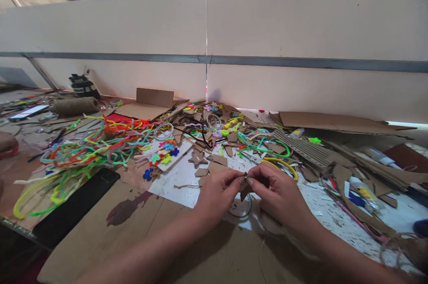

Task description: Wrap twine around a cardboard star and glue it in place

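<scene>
My left hand (217,195) and my right hand (279,192) meet just above the table, thumbs and fingertips pinched together. Between them is a small dark piece (245,178), too small to name. A brown cardboard piece (245,191) shows just beneath the fingertips; whether it is joined to the dark piece I cannot tell. Below the hands is a thin pale ring (246,218), partly hidden. A strand of twine (262,253) trails down under my right hand. Beyond my left hand lie a cardboard star (197,158) and cut cardboard scraps (217,168).
Colourful pipe cleaners (96,141) heap up at the left, near a twine roll (75,105) and a phone (30,112). Several glue bottles (364,192) and cardboard strips (301,148) crowd the right. A stained cardboard sheet (160,235) lies in front. White panels (301,21) stand behind.
</scene>
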Motion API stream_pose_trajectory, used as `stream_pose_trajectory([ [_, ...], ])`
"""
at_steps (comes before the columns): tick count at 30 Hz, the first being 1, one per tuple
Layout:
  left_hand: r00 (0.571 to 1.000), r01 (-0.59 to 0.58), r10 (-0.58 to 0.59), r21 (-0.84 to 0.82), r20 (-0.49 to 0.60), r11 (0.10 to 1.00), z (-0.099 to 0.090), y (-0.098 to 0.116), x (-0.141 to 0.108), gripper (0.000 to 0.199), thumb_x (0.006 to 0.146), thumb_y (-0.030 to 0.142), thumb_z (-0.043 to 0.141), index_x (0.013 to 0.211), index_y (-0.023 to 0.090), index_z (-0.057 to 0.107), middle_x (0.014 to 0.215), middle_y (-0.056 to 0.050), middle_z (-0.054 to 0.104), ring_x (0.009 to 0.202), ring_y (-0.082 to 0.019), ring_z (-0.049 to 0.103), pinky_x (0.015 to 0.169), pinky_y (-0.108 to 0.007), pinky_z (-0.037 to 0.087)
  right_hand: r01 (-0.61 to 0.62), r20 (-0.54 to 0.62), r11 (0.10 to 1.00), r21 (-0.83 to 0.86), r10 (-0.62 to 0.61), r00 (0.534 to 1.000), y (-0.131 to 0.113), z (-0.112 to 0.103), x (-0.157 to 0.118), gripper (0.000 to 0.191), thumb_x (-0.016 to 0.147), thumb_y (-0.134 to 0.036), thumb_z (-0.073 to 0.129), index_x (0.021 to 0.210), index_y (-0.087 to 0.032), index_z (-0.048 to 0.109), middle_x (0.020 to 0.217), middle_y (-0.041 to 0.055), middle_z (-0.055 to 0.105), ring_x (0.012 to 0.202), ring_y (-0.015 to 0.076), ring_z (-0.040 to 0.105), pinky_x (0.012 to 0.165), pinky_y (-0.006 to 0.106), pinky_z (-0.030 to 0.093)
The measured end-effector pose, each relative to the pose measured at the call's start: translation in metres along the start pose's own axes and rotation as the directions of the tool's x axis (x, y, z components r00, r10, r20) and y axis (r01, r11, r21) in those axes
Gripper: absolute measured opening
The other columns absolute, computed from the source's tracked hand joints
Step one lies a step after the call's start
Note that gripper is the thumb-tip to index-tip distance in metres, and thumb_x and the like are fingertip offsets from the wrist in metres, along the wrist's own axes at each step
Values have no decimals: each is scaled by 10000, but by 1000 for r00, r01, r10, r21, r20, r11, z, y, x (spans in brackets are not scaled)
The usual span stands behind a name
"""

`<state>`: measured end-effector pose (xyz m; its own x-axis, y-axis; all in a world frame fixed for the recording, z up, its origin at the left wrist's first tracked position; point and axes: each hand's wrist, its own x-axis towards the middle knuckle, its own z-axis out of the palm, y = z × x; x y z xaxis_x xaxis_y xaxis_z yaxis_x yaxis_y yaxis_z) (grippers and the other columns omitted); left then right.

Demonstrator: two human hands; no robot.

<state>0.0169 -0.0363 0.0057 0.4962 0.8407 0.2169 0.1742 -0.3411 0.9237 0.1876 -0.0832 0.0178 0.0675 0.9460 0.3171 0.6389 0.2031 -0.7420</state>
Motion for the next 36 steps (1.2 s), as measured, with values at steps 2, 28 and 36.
stream_pose_trajectory([
  [2,1000,19,-19,-7,9,1000,-1,-1,1,241,939,276,564,1005,199,783,905,-28,783,832,-185,692,768,-269,509,11,-1,1000,-21,-11,1000,0,0,0,129,888,-281,583,801,-227,660,768,8,625,698,182,559,636,293,415],
  [28,996,-86,91,150,-27,985,1,-2,-2,230,957,259,570,998,223,794,932,-29,801,828,-182,723,756,-265,493,-37,26,999,9,37,999,0,2,-1,158,923,-333,580,834,-226,653,804,11,625,733,185,564,657,304,413],
  [36,991,-132,136,192,-6,972,1,1,-3,238,954,252,560,993,196,787,895,-43,793,789,-181,704,731,-263,464,-23,11,1000,0,23,1000,0,1,-2,149,897,-290,558,778,-224,620,750,1,593,694,177,534,618,296,387],
])
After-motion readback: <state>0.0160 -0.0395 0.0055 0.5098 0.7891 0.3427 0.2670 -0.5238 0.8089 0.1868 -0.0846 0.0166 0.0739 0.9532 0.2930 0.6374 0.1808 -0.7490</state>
